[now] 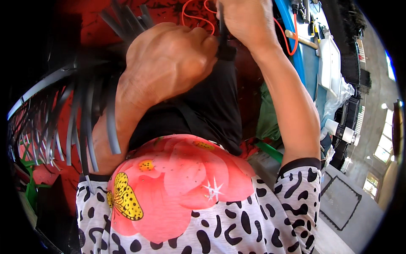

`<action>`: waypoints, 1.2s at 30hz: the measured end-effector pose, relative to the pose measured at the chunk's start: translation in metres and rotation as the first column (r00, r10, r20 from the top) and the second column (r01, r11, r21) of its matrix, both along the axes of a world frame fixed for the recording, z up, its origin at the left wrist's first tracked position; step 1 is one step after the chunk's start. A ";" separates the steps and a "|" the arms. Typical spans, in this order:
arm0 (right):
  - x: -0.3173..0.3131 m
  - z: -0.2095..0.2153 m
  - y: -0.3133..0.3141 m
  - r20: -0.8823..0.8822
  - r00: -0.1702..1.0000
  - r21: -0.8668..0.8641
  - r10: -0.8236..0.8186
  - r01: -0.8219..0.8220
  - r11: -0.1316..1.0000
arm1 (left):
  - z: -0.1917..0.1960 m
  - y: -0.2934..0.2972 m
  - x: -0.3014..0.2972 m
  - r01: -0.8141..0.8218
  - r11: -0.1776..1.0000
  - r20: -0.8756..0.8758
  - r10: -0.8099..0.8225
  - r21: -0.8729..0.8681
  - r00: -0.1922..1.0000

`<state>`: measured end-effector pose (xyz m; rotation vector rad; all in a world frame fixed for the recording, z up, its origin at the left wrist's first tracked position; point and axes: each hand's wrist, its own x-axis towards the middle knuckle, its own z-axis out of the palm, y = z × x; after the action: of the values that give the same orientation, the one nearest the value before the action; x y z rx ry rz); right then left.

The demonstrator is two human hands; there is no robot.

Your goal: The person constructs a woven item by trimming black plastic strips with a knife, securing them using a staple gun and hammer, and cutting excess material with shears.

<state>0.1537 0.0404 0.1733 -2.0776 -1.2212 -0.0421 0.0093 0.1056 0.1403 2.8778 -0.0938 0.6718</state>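
Note:
My left hand [169, 63] is closed in a fist at the upper middle, its fingertips curled out of sight against a dark strip [222, 31]. The same strip runs up to my right hand [247, 19], whose closed fingers are partly cut off by the top edge. Beyond my left fist a bunch of flat grey strips [127, 23] sticks out. Many more grey strips [89, 122] hang in a fringe beside and over my left forearm, from a dark curved piece that is blurred. Below the hands lies my black-clad lap [207, 97].
Dark scraps lie on the red floor [91, 29], with an orange cord [192, 16] across it. At right, a blue-edged table [292, 40] bears a wooden-handled tool [302, 39] and a white tray [330, 63]. Green cloth [268, 114] hangs near my right forearm.

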 end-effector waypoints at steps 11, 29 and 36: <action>0.044 -0.049 0.022 0.080 0.944 -0.377 0.319 -0.268 0.887 | 0.007 0.003 0.010 0.050 0.998 0.100 -0.045 -0.049 0.994; 0.066 -0.076 0.055 -0.038 0.962 -0.271 0.271 -0.271 0.924 | 0.014 0.041 0.024 0.119 0.985 -0.002 -0.121 -0.123 0.993; 0.056 -0.032 0.030 -0.669 0.663 0.169 0.337 -0.305 0.937 | 0.027 0.054 0.018 0.101 0.987 -0.052 -0.108 -0.122 0.993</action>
<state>0.2100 0.0705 0.1413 -1.5549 -1.0546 0.8063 0.0277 0.1595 0.1674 2.7531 -0.1890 0.5534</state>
